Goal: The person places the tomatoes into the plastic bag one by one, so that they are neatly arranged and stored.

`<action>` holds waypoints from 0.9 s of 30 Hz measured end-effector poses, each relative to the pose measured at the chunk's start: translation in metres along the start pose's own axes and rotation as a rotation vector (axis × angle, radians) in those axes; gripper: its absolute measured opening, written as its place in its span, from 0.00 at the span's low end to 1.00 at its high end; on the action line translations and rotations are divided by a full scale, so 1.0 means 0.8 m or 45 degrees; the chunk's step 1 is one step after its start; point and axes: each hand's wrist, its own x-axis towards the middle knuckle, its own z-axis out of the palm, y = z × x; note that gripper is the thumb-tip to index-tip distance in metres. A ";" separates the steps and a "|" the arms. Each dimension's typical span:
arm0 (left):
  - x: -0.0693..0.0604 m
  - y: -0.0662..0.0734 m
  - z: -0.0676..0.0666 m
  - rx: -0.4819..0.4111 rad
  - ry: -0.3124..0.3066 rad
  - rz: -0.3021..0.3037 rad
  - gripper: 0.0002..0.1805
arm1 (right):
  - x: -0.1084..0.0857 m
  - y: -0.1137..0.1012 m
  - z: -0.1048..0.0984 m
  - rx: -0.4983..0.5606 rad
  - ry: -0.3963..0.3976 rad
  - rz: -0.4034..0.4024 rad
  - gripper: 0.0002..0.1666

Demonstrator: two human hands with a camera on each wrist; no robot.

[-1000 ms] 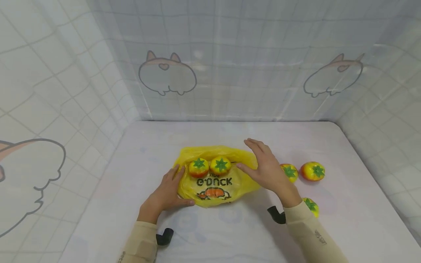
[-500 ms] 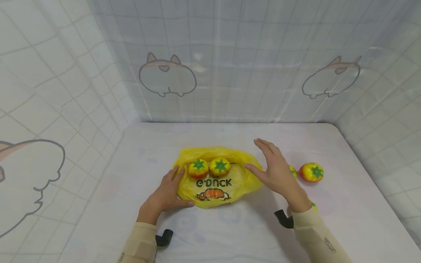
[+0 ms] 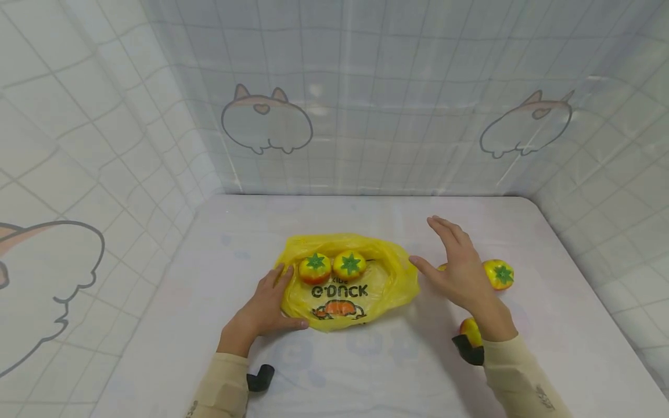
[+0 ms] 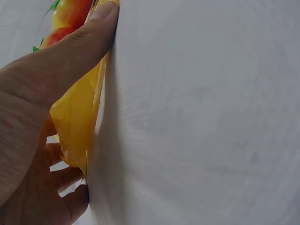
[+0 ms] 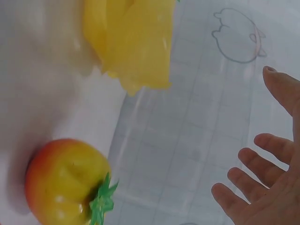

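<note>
Fingers of the left hand (image 3: pixel 261 309) lie spread at the left edge of the yellow bag (image 3: pixel 388 297), probably steadying it; two fruits (image 3: pixel 315 270) sit on or inside it, hard to tell. Rightward, the right hand (image 3: pixel 464 276) hovers, fingers spread, near other fruits (image 3: pixel 500 274).

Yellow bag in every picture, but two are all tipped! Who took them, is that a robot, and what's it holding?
No robot: that's a person's left hand and right hand, both bare. The big picture comes from a camera on the person's head, looking down. The other two come from cameras worn on the wrists, so things look close and sideways. On the white table lies a yellow plastic bag, with two tomato-like fruits on it or just inside it; I can't tell which. Three more fruits lie on the right, each partly hidden. The left hand touches the bag's left edge. The right hand's fingers are spread apart, holding nothing.
</note>
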 end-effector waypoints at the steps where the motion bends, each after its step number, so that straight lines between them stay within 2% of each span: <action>1: 0.000 0.000 0.000 0.000 -0.001 -0.001 0.73 | -0.001 0.001 -0.002 0.000 0.002 0.005 0.48; 9: 0.000 -0.001 0.001 0.001 -0.001 0.013 0.74 | -0.007 0.014 -0.025 0.021 0.004 0.041 0.47; 15: -0.001 0.001 0.000 0.000 -0.009 0.010 0.73 | -0.012 0.028 -0.039 0.004 -0.008 0.110 0.48; 27: -0.003 0.004 -0.004 -0.001 -0.003 -0.003 0.73 | -0.030 0.073 -0.060 -0.009 -0.028 0.234 0.49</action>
